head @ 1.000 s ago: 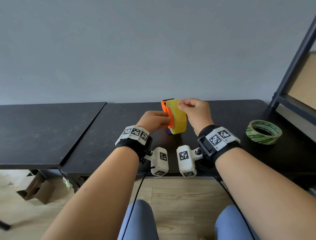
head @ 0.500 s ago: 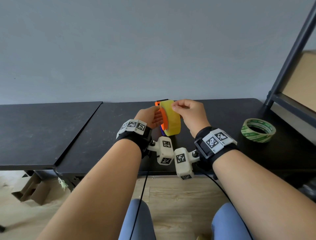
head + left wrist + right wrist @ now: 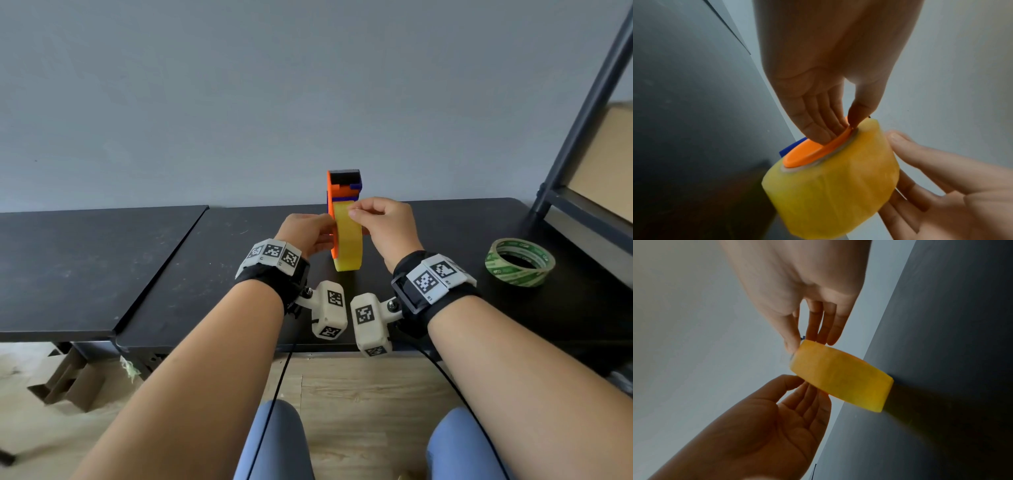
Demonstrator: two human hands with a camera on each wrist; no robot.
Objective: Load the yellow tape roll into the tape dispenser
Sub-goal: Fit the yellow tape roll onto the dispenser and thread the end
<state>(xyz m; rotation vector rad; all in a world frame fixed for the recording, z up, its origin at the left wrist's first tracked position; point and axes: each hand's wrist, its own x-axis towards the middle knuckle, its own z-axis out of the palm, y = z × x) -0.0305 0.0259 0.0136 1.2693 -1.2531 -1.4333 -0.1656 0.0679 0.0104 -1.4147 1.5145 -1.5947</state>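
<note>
The yellow tape roll (image 3: pixel 347 241) sits on edge against the orange tape dispenser (image 3: pixel 331 192), just above the black table (image 3: pixel 445 233). The dispenser's black and blue head rises above the roll. My left hand (image 3: pixel 325 233) holds the dispenser from the left. In the left wrist view its fingers (image 3: pixel 818 133) lie on the orange side disc (image 3: pixel 807 154) and the thumb pinches the rim. My right hand (image 3: pixel 352 210) pinches the roll's top edge between thumb and fingers. The right wrist view shows this hand (image 3: pixel 803 344) at the roll (image 3: pixel 840 381).
A green and white tape roll (image 3: pixel 520 262) lies flat on the table at the right. A dark metal shelf frame (image 3: pixel 582 120) stands at the far right. A second black table (image 3: pixel 85 267) adjoins on the left. Cardboard (image 3: pixel 68 387) lies on the floor below.
The dispenser has been tipped up, so its black and blue head now shows above the roll. Both hands keep their hold and have shifted little.
</note>
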